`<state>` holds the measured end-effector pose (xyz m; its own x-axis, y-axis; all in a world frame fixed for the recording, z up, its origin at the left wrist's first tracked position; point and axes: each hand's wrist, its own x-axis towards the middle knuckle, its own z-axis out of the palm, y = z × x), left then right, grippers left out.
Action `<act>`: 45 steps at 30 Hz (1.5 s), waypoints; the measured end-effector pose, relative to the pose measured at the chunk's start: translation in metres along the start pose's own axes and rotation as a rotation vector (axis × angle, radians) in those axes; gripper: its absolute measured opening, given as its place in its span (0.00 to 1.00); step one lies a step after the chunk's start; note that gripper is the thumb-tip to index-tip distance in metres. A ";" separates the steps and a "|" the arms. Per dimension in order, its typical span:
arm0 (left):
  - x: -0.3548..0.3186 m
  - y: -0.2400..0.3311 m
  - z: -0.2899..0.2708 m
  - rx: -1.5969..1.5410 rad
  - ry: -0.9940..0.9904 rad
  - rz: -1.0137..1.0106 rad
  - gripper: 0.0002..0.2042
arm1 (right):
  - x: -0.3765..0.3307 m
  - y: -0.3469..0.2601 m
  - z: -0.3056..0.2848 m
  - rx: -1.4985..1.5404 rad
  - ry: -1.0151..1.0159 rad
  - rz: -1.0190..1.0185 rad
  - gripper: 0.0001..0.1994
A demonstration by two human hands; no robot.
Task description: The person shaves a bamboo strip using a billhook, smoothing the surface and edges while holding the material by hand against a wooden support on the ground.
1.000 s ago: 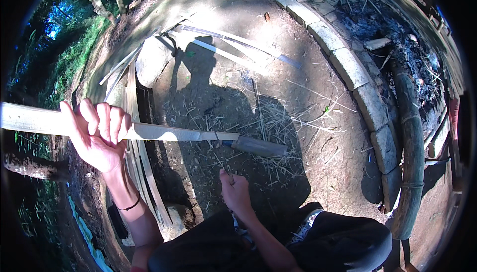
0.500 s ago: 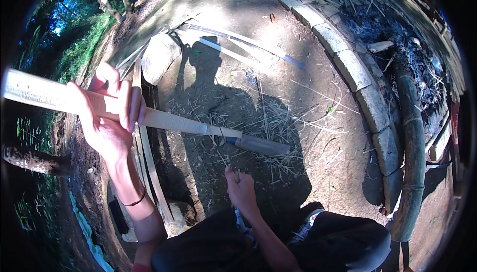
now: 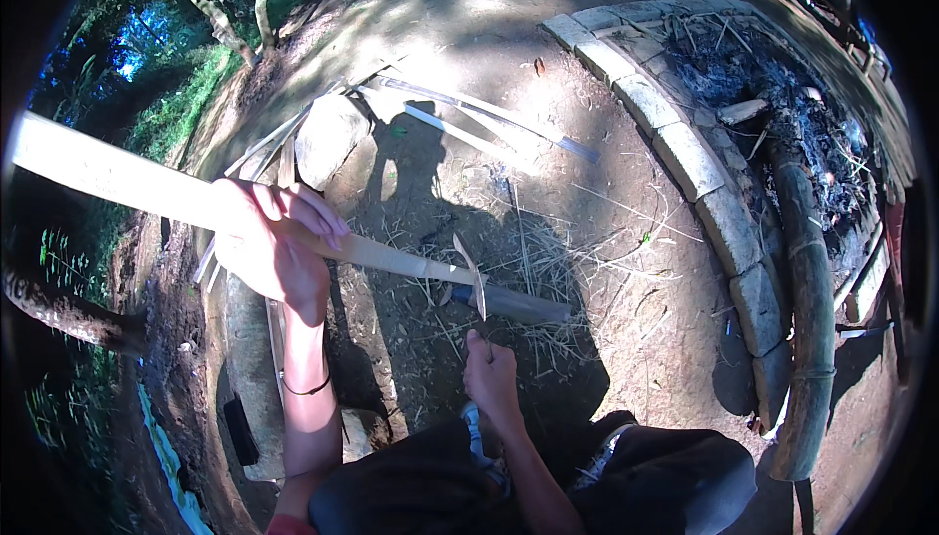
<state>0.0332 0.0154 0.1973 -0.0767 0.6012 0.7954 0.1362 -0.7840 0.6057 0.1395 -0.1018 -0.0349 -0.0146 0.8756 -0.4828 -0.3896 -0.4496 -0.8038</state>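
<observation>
A long pale bamboo strip [image 3: 117, 171] slants across from the upper left down toward the middle. My left hand [image 3: 279, 240] is closed around it partway along. In my right hand [image 3: 489, 375], a fist low in the middle, is the handle of a knife [image 3: 476, 279] with a slightly curved blade. The blade points up and crosses the narrow right end of the strip; whether they touch, I cannot tell. Below that end, a dark grey, blunt elongated piece [image 3: 528, 306] with a blue band lies among thin shavings [image 3: 548, 261].
Several split strips [image 3: 479, 110] lie on the ground ahead, near a pale rock [image 3: 333, 136]. At the right, a curved block border [image 3: 690, 158] surrounds a burnt fire pit [image 3: 729, 70]; a thick bamboo pole [image 3: 810, 310] rests along it. Shrubs grow at the left.
My left hand has moved right and down, and its fingers now wrap over the strip. The right hand has turned and raised the knife, so its blade shows across the strip's end.
</observation>
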 end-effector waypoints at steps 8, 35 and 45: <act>-0.009 -0.009 -0.007 -0.063 -0.100 -0.103 0.13 | 0.000 -0.028 -0.022 0.042 0.017 0.029 0.28; 0.005 0.004 0.016 -0.035 0.283 -0.129 0.19 | -0.020 -0.026 -0.006 0.016 -0.130 -0.003 0.23; 0.007 0.000 0.026 0.098 0.274 -0.163 0.20 | -0.017 -0.026 -0.006 -0.024 -0.077 0.031 0.26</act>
<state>0.0580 0.0235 0.2020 -0.3662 0.6431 0.6725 0.1938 -0.6541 0.7311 0.1559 -0.1063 -0.0075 -0.0980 0.8717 -0.4801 -0.3654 -0.4802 -0.7974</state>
